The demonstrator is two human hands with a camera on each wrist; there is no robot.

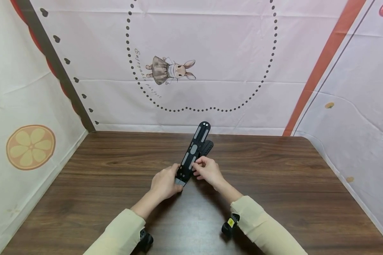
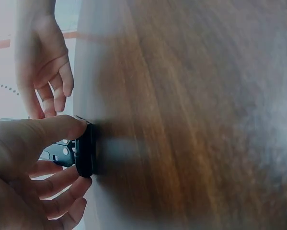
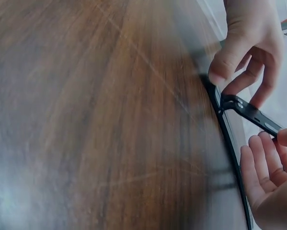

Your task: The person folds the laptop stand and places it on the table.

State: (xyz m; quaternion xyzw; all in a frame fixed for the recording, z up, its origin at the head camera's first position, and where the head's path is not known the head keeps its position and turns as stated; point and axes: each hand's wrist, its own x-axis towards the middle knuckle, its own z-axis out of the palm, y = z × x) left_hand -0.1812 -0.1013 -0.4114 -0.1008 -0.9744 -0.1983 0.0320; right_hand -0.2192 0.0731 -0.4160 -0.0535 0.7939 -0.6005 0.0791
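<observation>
A black folding stand (image 1: 193,149) with grey pads is held at a slant above the table, its long bar pointing away from me. A second black arm (image 1: 206,146) sticks out behind its right side. My left hand (image 1: 166,181) grips the near end, thumb on one side and fingers on the other; in the left wrist view the black end (image 2: 86,151) lies between them. My right hand (image 1: 209,172) pinches the bar's right edge between thumb and forefinger, with the other fingers loosely bent. In the right wrist view the bar (image 3: 252,115) spans both hands.
Under the hands lies a dark wood-grain table (image 1: 268,177). A pale printed cloth (image 1: 226,53) with a rabbit picture rises behind it, and similar cloth hangs at both sides. A black wrist camera (image 1: 231,225) sits below the right sleeve.
</observation>
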